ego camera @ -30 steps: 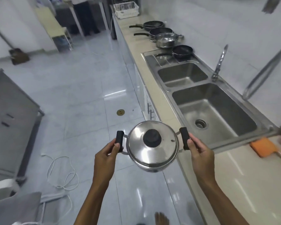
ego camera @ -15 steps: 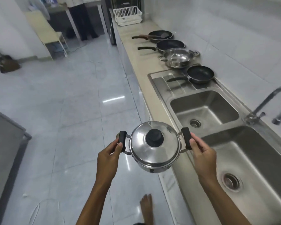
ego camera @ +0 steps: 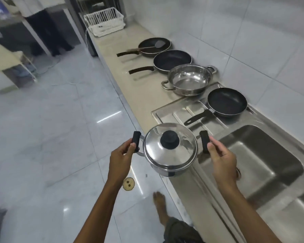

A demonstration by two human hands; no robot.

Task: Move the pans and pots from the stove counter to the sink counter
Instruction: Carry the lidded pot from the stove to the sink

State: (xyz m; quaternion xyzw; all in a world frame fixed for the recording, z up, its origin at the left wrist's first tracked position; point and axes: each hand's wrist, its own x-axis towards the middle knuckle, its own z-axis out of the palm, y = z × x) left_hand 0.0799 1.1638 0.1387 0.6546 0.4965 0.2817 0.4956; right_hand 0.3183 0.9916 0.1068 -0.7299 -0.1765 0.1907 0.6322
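Observation:
I carry a lidded steel pot [ego camera: 170, 151] with a black knob in the air, over the counter's front edge beside the sink. My left hand [ego camera: 120, 160] pinches its left black handle and my right hand [ego camera: 221, 160] pinches the right one. Along the sink counter [ego camera: 130, 85] stand a small black frying pan [ego camera: 226, 101] on the steel drainboard, an open steel two-handled pot [ego camera: 189, 79], a black pan [ego camera: 172, 61], and a farther black pan [ego camera: 154, 45] with a spatula lying in it.
A steel sink basin [ego camera: 263, 158] lies right of my right hand. A white wire dish rack [ego camera: 104, 21] sits at the counter's far end. White tiled wall runs behind the counter. A person's legs [ego camera: 47, 32] stand at the far left on the glossy floor.
I have walked forward along the counter with the pot; the row of pans and the drainboard are now much closer. Both hands keep their hold on the handles.

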